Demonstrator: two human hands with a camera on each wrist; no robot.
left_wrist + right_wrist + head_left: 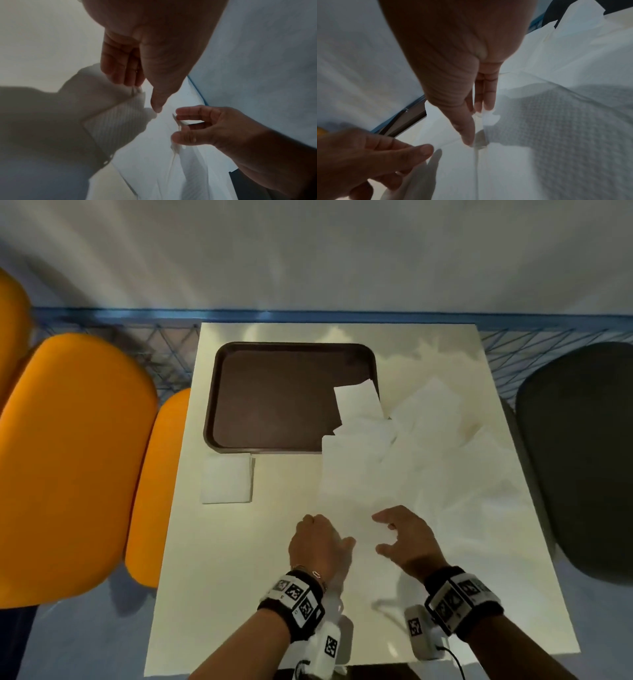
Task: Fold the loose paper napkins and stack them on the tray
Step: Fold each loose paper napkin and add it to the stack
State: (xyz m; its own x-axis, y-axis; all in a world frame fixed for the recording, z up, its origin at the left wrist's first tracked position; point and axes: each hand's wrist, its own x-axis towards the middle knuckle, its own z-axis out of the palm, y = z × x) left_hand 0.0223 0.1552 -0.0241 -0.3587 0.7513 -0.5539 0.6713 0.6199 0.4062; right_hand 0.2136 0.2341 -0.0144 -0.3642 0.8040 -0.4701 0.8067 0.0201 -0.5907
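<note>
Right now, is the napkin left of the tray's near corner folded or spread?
Folded: the napkin is a compact square with layered edges along its right side.

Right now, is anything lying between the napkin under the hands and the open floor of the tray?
Partly. Loose napkins overlap the tray's near right corner, directly beyond the napkin both hands work on. The tray's left and middle floor is bare, so a path angled leftward looks unobstructed.
</note>
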